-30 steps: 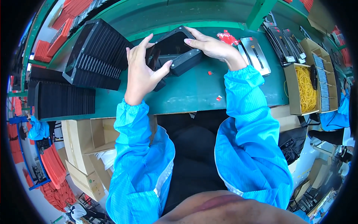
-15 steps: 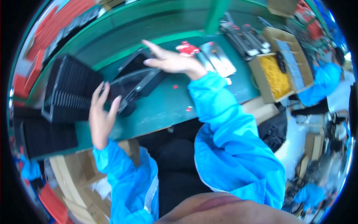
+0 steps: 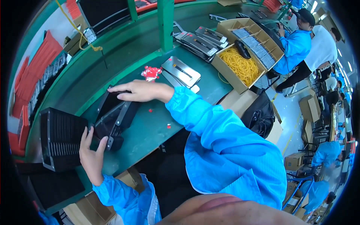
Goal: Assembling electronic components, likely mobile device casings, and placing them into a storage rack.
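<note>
A black angular frame-like part with a dark panel and small rivets lies on the green worktable. Over its far upper end stretches my right hand, palm down with straight fingers; whether it touches the part is unclear. My left hand is at the part's near left end, thumb and fingers spread, the thumb beside its corner. I see neither hand gripping anything. Just left of that hand stands a row of ribbed black pieces packed upright together.
Flat silver-grey metal plates lie beyond my right arm, beside a small red-and-white heap. An open carton holds yellow cords. A green post rises at the table's back. Across the right, a person in blue stands.
The whole view has swung, so the table sits lower and further left. My right hand has come down closer to the black part and its spread fingers have drawn together. My left hand stays beside it.
</note>
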A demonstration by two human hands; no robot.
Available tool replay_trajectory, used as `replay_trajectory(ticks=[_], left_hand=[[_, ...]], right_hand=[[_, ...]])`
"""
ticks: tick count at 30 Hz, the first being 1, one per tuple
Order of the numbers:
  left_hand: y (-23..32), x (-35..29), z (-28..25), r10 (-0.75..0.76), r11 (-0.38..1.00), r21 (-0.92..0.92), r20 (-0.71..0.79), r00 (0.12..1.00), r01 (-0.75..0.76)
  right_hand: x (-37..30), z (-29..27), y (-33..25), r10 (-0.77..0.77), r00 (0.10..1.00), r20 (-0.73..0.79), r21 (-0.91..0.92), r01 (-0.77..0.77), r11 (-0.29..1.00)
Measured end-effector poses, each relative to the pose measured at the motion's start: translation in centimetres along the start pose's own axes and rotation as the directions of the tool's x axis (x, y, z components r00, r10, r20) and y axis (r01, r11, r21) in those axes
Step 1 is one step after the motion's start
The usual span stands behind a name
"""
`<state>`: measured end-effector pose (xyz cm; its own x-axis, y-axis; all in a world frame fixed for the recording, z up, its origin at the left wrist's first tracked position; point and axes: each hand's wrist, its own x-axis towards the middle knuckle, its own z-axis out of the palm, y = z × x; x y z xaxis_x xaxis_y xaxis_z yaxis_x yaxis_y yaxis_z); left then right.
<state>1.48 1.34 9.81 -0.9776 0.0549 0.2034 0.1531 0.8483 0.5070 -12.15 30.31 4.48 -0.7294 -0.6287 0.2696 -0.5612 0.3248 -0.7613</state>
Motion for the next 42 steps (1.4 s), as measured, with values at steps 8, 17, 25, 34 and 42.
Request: replay_trajectory(ticks=[8, 17, 25, 34, 42], left_hand=[[-1.9, -0.4, -0.9, 0.055, 0.998, -0.039, 0.016, 0.998, -0.054], [-1.6, -1.2, 1.8, 0.2, 0.977, -0.043, -0.136, 0.97, -0.208], [-3.5, -1.0, 3.3, 0.202, 0.966, -0.13, -0.155, 0.967, -0.222], [-4.2, -1.6, 4.3, 0.206, 0.964, -0.124, -0.208, 0.956, -0.234], [-4.2, -1.3, 4.3, 0.22, 0.958, -0.133, -0.215, 0.951, -0.252]], right_hand=[[1.8, 0.4, 0.0, -0.062, 0.998, 0.015, 0.008, 0.062, 0.998], [4.1, -3.9, 2.3, 0.163, 0.819, -0.55, 0.357, 0.054, 0.933], [15.2, 0.3, -13.8, 0.309, 0.933, -0.183, 0.825, -0.025, 0.565], [0.0, 1.8, -11.1, 0.0, 0.969, 0.245, 0.598, -0.151, 0.787], [-5.9, 13.3, -7.8, -0.007, 0.919, -0.395, 0.525, 0.232, 0.819]])
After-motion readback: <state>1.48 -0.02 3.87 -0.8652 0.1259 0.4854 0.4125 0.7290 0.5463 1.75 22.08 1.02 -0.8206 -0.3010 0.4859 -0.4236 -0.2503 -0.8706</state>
